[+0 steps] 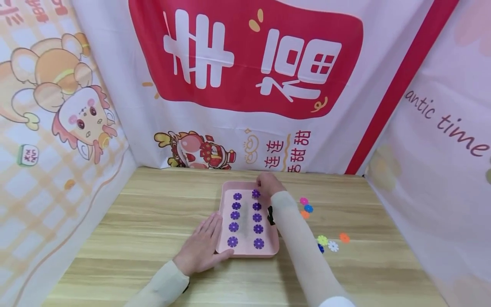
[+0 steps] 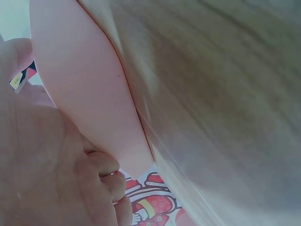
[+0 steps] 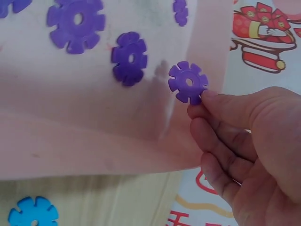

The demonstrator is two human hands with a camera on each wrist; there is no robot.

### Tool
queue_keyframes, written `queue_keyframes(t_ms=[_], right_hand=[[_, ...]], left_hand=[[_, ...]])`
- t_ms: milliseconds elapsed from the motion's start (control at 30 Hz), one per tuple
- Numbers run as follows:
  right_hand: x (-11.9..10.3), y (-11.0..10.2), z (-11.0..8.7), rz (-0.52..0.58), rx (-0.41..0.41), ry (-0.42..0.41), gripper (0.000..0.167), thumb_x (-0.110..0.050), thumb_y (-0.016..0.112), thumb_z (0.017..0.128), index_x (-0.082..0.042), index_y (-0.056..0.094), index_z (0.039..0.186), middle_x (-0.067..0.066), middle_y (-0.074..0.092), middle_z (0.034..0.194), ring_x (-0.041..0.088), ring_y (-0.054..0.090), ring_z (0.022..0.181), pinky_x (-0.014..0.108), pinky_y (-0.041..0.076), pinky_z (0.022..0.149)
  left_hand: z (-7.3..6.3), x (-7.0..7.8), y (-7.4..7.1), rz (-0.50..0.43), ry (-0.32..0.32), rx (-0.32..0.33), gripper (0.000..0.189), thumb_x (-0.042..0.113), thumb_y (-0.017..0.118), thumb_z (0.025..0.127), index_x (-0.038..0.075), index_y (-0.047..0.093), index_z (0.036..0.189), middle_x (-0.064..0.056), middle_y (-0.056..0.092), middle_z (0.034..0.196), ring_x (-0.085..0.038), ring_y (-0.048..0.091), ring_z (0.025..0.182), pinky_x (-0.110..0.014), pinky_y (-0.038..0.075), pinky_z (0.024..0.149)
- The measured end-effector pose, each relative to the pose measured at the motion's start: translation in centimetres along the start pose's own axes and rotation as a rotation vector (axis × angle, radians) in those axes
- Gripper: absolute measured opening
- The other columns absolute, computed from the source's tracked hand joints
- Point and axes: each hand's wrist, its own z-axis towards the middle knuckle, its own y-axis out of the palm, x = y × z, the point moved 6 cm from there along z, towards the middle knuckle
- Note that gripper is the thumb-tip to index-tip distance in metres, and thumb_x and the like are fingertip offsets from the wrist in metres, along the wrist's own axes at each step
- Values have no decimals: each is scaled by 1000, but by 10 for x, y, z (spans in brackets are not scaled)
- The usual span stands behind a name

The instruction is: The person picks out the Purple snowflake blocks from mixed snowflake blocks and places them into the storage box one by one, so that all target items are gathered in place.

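Observation:
A pink tray (image 1: 245, 254) sits on the wooden table, with purple snowflake discs in two columns inside it. Between thumb and forefinger, my right hand (image 1: 270, 184) pinches a purple snowflake disc (image 3: 188, 83) by its edge, over the far right corner of the tray. Another purple disc (image 3: 130, 59) lies in the tray beside it. My left hand (image 1: 203, 247) rests against the tray's near left side, fingers straight along the rim and thumb at the front edge. In the left wrist view, its fingers (image 2: 101, 165) lie along the tray's outer wall (image 2: 89, 75).
On the table right of the tray lie loose discs: a pink one (image 1: 304, 201), a blue one (image 1: 308, 208), orange ones, a yellow-green one (image 1: 322, 240), a white one (image 1: 333, 246) and a dark blue one. Printed cloths (image 1: 245, 119) hang behind and at both sides.

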Motion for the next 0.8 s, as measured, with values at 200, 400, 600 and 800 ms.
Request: queue_keyframes(t_ms=[200, 400, 600, 800], right_hand=[[11, 8, 4, 2, 25, -5, 17, 2, 65, 99, -3, 77, 88, 4, 69, 82, 17, 63, 71, 26, 53, 61], [14, 11, 7, 3, 21, 15, 17, 1, 64, 99, -3, 78, 90, 5, 70, 83, 18, 65, 73, 27, 56, 64], [14, 14, 11, -5, 27, 50, 16, 0, 66, 99, -5, 78, 89, 4, 70, 81, 17, 66, 71, 28, 57, 64], [14, 20, 14, -8, 13, 116, 13, -2, 68, 98, -9, 77, 91, 3, 72, 83, 18, 68, 73, 29, 58, 67]], left_hand=[[2, 2, -1, 58, 5, -29, 100, 66, 52, 101, -9, 30, 162, -28, 25, 172, -44, 26, 161, -58, 26, 132], [3, 4, -4, 39, 16, -12, 99, 65, 53, 101, -11, 30, 161, -29, 26, 171, -46, 27, 160, -59, 26, 131], [2, 3, -1, 30, 13, -4, 100, 65, 55, 100, -11, 31, 161, -29, 25, 172, -46, 27, 160, -60, 27, 131], [1, -1, 4, 26, 22, 22, 100, 65, 54, 101, -10, 30, 161, -28, 26, 172, -46, 27, 160, -59, 26, 131]])
